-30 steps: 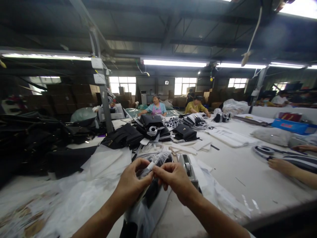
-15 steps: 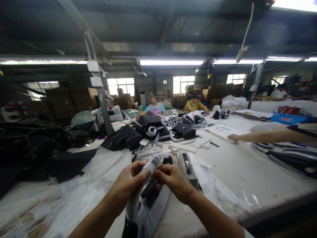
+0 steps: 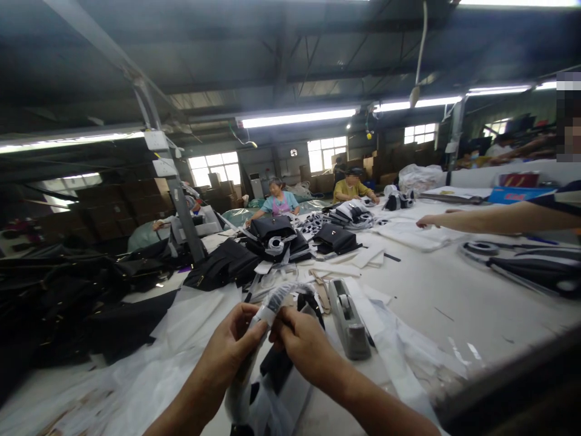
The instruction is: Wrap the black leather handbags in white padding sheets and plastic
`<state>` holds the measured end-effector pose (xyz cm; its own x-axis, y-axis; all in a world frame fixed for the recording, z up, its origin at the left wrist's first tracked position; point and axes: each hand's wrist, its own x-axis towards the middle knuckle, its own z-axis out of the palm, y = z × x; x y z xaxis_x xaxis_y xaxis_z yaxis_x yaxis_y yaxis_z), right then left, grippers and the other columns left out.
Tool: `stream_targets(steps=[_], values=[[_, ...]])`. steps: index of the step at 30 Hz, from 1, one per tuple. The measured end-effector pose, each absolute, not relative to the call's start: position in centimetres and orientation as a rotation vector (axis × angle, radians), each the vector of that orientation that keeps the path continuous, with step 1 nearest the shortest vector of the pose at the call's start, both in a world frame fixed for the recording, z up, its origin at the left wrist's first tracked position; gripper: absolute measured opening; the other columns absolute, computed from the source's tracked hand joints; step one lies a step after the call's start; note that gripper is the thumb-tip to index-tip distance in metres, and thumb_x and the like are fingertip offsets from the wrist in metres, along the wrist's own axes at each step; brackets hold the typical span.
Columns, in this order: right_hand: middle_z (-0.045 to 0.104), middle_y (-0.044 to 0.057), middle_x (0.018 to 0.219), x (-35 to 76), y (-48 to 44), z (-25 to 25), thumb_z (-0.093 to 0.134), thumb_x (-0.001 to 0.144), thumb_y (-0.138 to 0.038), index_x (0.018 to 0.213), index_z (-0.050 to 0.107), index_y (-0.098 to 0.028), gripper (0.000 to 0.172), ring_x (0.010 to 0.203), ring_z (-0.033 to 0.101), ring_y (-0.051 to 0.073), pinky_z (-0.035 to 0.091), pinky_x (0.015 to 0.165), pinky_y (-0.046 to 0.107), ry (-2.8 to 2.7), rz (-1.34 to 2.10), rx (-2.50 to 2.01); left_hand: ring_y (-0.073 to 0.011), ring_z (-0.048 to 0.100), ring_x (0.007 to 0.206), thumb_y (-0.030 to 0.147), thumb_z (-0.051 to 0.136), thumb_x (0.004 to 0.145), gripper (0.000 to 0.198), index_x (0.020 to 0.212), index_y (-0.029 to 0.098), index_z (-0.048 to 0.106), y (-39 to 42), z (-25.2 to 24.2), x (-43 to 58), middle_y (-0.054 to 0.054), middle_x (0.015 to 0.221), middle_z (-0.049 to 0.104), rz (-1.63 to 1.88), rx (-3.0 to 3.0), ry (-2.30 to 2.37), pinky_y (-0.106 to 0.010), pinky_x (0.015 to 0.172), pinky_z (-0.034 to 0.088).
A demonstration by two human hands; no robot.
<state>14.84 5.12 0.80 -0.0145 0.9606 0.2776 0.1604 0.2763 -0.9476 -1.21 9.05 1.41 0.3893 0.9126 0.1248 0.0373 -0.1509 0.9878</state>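
A dark bag strap (image 3: 285, 293), wrapped in whitish see-through film, arches up between my hands above the table. My left hand (image 3: 232, 342) is closed round its left side, thumb on top. Pinched against the wrapped strap just beside it is my right hand (image 3: 303, 342); its fingertips are partly hidden. Below them, the rest of the strap and dark material run down toward the front edge amid loose white film (image 3: 285, 406). A grey tape dispenser (image 3: 356, 333) stands just right of my right hand.
Black bags (image 3: 272, 230) lie beyond my hands, and more black material (image 3: 91, 303) is piled left. A co-worker's arm (image 3: 494, 218) reaches in from the right above white sheets (image 3: 413, 236). A metal post (image 3: 184, 212) rises at the left. Plastic sheeting (image 3: 122, 375) covers the front left.
My right hand has shifted slightly left, closer to my left hand on the strap. The co-worker's hand at the right has lifted off the white sheet. The view has tilted.
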Motion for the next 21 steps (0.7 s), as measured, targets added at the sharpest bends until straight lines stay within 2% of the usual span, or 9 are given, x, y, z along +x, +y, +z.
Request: stream_targets(steps=[3, 7, 10, 13, 15, 18, 21], values=[[0.06, 0.0, 0.065, 14.6, 5.6, 0.4, 0.048, 0.091, -0.016, 0.082, 0.067, -0.015, 0.021, 0.056, 0.055, 0.01, 0.04, 0.053, 0.021, -1.406, 0.953, -1.11, -0.0209, 0.061, 0.08, 0.05, 0.075, 0.072, 0.041, 0.096, 0.02, 0.06, 8.9, 1.6, -1.1, -0.002, 0.082, 0.066, 0.993, 1.539, 0.925, -0.029, 0.072, 0.044], [0.06, 0.0, 0.072, 14.5, 6.1, -0.4, 0.058, 0.087, -0.027, 0.089, 0.067, -0.015, 0.015, 0.06, 0.056, 0.01, 0.045, 0.061, 0.023, -1.229, 1.203, -0.934, -0.0194, 0.061, 0.078, 0.052, 0.075, 0.072, 0.043, 0.098, 0.021, 0.06, 8.7, 2.1, -1.3, -0.001, 0.083, 0.068, 0.939, 1.494, 0.982, -0.027, 0.07, 0.044], [0.061, 0.0, 0.078, 14.4, 6.2, -0.7, 0.071, 0.078, -0.04, 0.087, 0.067, -0.015, 0.027, 0.067, 0.056, 0.01, 0.047, 0.07, 0.023, -1.082, 1.385, -0.783, -0.0175, 0.059, 0.077, 0.053, 0.073, 0.075, 0.042, 0.1, 0.022, 0.06, 8.6, 2.5, -1.5, -0.001, 0.084, 0.067, 0.899, 1.464, 0.997, -0.025, 0.068, 0.043], [0.064, 0.002, 0.082, 14.3, 6.2, -0.8, 0.076, 0.074, -0.048, 0.088, 0.069, -0.015, 0.037, 0.075, 0.058, 0.012, 0.046, 0.075, 0.024, -1.069, 1.397, -0.76, -0.0183, 0.061, 0.08, 0.052, 0.073, 0.075, 0.042, 0.099, 0.021, 0.06, 8.4, 2.6, -1.5, -0.001, 0.084, 0.066, 0.894, 1.431, 0.993, -0.025, 0.069, 0.044], [0.064, 0.002, 0.081, 14.1, 6.3, -0.8, 0.072, 0.078, -0.047, 0.089, 0.07, -0.015, 0.033, 0.075, 0.058, 0.013, 0.047, 0.073, 0.025, -1.124, 1.311, -0.791, -0.0187, 0.061, 0.078, 0.053, 0.074, 0.073, 0.043, 0.098, 0.021, 0.06, 8.2, 2.7, -1.4, -0.001, 0.083, 0.067, 0.909, 1.422, 1.003, -0.025, 0.067, 0.044], [0.063, 0.001, 0.072, 14.0, 6.4, -0.7, 0.061, 0.087, -0.03, 0.089, 0.071, -0.017, 0.017, 0.065, 0.057, 0.012, 0.045, 0.063, 0.024, -1.285, 1.045, -0.941, -0.0176, 0.061, 0.072, 0.053, 0.074, 0.073, 0.043, 0.097, 0.02, 0.06, 7.9, 2.9, -1.1, -0.002, 0.083, 0.067, 0.945, 1.428, 1.016, -0.025, 0.063, 0.044], [0.061, 0.0, 0.064, 13.7, 6.4, -0.6, 0.051, 0.087, -0.016, 0.085, 0.071, -0.017, 0.02, 0.06, 0.057, 0.012, 0.043, 0.058, 0.022, -1.378, 0.825, -1.068, -0.0175, 0.061, 0.07, 0.053, 0.075, 0.071, 0.044, 0.095, 0.019, 0.06, 7.7, 2.9, -1.0, -0.002, 0.082, 0.067, 0.967, 1.443, 1.004, -0.025, 0.062, 0.044]])
